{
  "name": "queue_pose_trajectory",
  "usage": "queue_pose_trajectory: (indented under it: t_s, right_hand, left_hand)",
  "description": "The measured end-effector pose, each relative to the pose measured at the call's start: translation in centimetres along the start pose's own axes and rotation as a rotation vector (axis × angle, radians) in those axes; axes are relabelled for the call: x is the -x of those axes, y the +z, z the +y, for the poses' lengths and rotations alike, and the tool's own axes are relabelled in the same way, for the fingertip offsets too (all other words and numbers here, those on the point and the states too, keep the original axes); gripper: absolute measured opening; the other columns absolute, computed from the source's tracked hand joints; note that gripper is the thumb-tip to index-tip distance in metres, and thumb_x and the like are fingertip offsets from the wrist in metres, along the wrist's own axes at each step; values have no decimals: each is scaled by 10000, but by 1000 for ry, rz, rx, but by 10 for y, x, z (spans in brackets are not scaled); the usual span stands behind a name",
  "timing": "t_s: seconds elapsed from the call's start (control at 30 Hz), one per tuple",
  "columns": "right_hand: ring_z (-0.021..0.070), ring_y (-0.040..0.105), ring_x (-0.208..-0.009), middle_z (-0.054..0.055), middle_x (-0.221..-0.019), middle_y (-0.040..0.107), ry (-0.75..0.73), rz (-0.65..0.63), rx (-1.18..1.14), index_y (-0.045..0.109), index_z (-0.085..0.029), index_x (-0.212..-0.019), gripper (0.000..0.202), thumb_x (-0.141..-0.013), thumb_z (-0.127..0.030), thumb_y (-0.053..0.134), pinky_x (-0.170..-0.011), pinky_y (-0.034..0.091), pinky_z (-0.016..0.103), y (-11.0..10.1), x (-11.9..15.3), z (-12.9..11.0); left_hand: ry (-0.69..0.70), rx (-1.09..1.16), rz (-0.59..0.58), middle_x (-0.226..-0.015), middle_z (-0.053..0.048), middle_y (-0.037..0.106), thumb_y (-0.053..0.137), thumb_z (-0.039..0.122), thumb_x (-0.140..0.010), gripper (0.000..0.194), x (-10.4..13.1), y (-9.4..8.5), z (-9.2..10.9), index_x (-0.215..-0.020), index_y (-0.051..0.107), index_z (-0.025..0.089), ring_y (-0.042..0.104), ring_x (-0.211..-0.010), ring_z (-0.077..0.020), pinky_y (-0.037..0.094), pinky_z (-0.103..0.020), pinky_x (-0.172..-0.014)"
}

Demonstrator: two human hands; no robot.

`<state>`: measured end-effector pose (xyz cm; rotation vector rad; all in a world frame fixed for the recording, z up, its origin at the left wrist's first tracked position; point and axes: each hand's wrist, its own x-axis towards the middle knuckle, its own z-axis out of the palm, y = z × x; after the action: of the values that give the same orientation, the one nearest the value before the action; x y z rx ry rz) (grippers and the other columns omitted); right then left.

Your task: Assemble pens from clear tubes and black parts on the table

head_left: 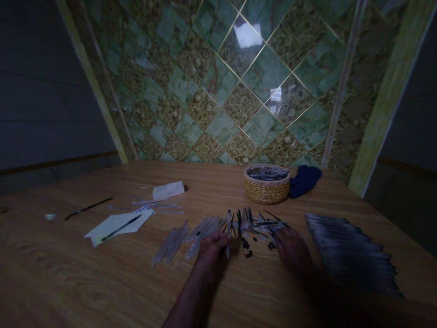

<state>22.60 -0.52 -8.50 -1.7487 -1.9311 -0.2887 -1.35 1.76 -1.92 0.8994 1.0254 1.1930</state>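
Between the fingertips of my left hand [214, 246], a pen [229, 222] with a pale translucent barrel and a darker upper end stands nearly upright. My right hand [292, 248] is at the right edge of a loose pile of dark and clear pen parts [251, 221]. Its fingers are drawn together there; what they pinch, if anything, is hard to see. Small black caps [246, 244] lie on the table between the hands. Left of my left hand are clear pen barrels [206, 230] and another bunch of clear barrels [174, 241].
On the wooden table [123, 282], a wicker basket [266, 191] of pens stands at the back, beside a dark blue cloth [305, 180]. Many pens lie in a row [351, 250] at right. A white box [168, 190], paper [118, 227] and a black pen [88, 208] are at left.
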Motion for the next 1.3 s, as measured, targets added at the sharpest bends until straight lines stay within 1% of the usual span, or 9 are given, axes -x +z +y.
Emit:
queue_pose_trajectory:
  t_s: [0.07,0.2,0.3,0.43,0.63,0.8,1.0,1.1,1.3]
  right_hand:
    - [219,540,-873,85,-881,634,-52,31,17,623,-185,-810,206,-848,-141,426,-823,383,330,2,4,1]
    - [242,549,-881,107,-893,636,-191,117,40,629,-179,-807,238,-869,-170,400,-809,397,365,10,14,5]
    - [261,561,-883,124,-907,638,-277,184,49,634,-175,-803,244,-868,-204,401,-787,408,388,19,18,11]
    - [262,576,-857,120,-897,647,-366,222,55,639,-187,-796,254,-859,-234,398,-771,422,399,24,21,15]
    - [257,588,-842,102,-849,667,-394,246,47,637,-207,-767,240,-835,-231,409,-797,427,401,29,23,18]
    - [263,596,-817,95,-818,675,-462,275,72,645,-210,-767,238,-812,-195,412,-756,435,401,34,23,23]
    - [253,607,-790,107,-851,680,-377,239,117,655,-180,-805,264,-854,-227,400,-748,443,395,30,23,18]
    - [249,609,-815,101,-874,682,-377,204,124,660,-182,-815,277,-858,-200,387,-767,438,392,27,23,16]
    - [263,613,-832,106,-867,686,-374,229,115,671,-173,-814,284,-857,-219,394,-782,442,406,29,23,22]
  left_hand:
    - [-4,1,-15,-418,16,545,778,205,-538,189,3,0,-1,-523,608,123,451,-380,-71,292,-196,-405]
    - [9,-1,29,-412,18,531,753,191,-529,164,10,1,-6,-516,604,126,441,-372,-78,310,-214,-411]
    - [5,-11,50,-410,-1,537,737,178,-523,157,10,1,-11,-491,593,125,443,-365,-91,315,-234,-414]
    - [-8,-9,65,-412,-10,535,749,189,-510,166,9,0,-14,-497,600,116,433,-354,-95,300,-249,-411]
    - [-11,12,55,-438,-7,547,763,194,-488,173,7,-1,-20,-509,608,120,460,-381,-101,331,-256,-433]
    - [-14,12,59,-440,-5,547,772,202,-485,181,6,-4,-22,-512,612,122,460,-394,-96,330,-244,-432]
    - [-20,19,48,-419,12,525,768,213,-493,197,7,-3,-18,-499,585,139,445,-381,-89,323,-235,-427]
    - [-22,6,39,-410,3,526,772,227,-500,214,7,-2,-16,-488,579,136,445,-375,-94,311,-239,-422]
    - [-24,-11,29,-434,-18,555,793,260,-463,248,4,-6,-20,-500,588,124,445,-377,-90,302,-245,-423]
